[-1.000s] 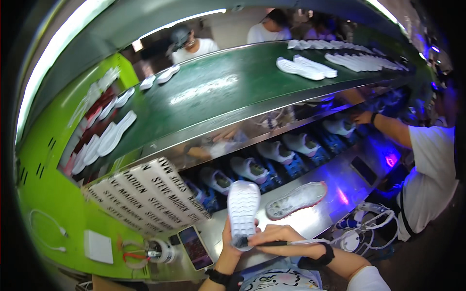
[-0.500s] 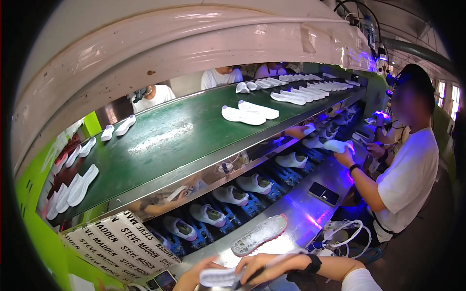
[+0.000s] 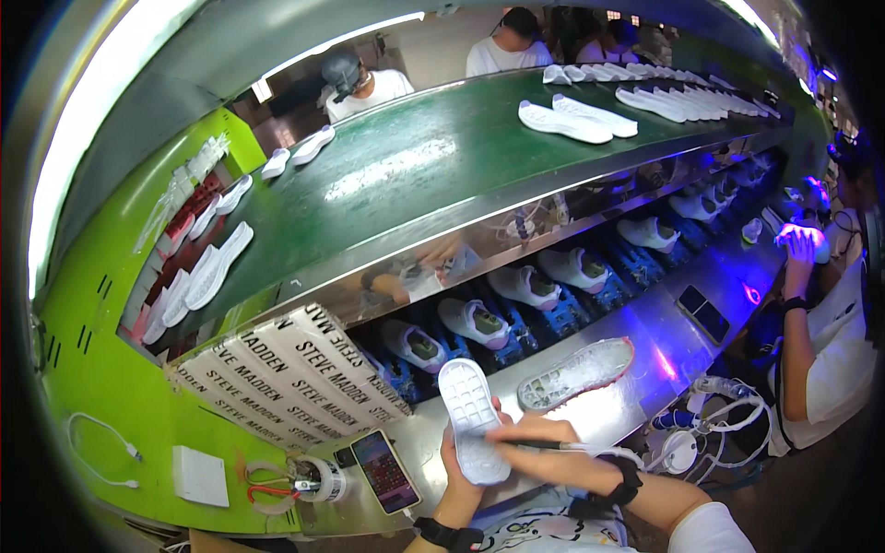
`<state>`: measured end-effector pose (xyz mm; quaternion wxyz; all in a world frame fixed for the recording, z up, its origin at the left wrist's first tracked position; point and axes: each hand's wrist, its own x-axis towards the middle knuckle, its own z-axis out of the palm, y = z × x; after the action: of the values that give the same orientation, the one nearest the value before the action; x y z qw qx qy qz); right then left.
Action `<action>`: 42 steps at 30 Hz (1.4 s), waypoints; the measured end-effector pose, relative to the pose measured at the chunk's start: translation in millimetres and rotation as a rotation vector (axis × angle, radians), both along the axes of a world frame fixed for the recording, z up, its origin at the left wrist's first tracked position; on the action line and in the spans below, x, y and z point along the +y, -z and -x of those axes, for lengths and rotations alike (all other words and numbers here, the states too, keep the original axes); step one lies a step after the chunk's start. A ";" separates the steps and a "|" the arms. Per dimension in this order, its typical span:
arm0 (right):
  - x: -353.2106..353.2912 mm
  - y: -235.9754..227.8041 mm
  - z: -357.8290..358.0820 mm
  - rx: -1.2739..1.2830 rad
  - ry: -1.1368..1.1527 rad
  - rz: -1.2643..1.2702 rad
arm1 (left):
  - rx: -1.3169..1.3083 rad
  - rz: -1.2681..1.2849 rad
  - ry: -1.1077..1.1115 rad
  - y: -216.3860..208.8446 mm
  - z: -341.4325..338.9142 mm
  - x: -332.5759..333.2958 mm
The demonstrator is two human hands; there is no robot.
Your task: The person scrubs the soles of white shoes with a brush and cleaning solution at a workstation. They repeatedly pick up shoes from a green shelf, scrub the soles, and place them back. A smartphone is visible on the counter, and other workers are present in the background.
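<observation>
A white shoe sole [image 3: 467, 392] stands tilted up in front of me, its gridded inner face turned my way. My left hand [image 3: 452, 461] is closed around its lower edge from behind. My right hand [image 3: 546, 441] grips a slim dark-tipped tool [image 3: 530, 443], which looks like a brush; its tip is at the sole's lower half. The fingers of this hand are partly blurred. On the metal ledge beside them lies another sole [image 3: 579, 373] with a pale, shiny inner face and a reddish rim.
Behind the ledge, white shoes [image 3: 475, 323] ride on a blue rack under a green conveyor belt [image 3: 396, 217] carrying soles. A printed box [image 3: 286, 378], a phone [image 3: 385, 470] and a tape roll [image 3: 327, 481] are left; another phone [image 3: 703, 313], white tubing [image 3: 737, 405] and a co-worker [image 3: 830, 369] are right.
My view has shifted, so the belt and ledge appear higher and farther right. The sole in my left hand has gone from lying low and flat to raised, its inner face toward me.
</observation>
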<state>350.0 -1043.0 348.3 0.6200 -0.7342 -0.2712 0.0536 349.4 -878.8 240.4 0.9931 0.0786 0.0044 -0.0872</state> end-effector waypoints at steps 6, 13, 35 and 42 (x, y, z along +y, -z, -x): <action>-9.8 -4.1 2.6 0.549 -0.213 -0.153 | -0.059 0.088 0.049 -31.9 -12.9 -3.0; -13.4 -2.3 -17.1 0.486 -0.301 -0.167 | -0.242 -0.072 0.144 -47.4 -33.1 16.7; -38.8 -41.6 -28.9 -0.297 -0.438 0.128 | 0.024 -0.892 0.822 -120.6 -70.4 12.4; -78.7 -19.1 -44.0 -0.288 -0.294 0.228 | 0.013 -1.149 0.664 -118.6 -57.1 3.7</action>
<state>394.0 -1121.8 367.5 0.4735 -0.7522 -0.4531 0.0686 406.5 -875.1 359.0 0.7136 0.5922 0.0317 -0.3730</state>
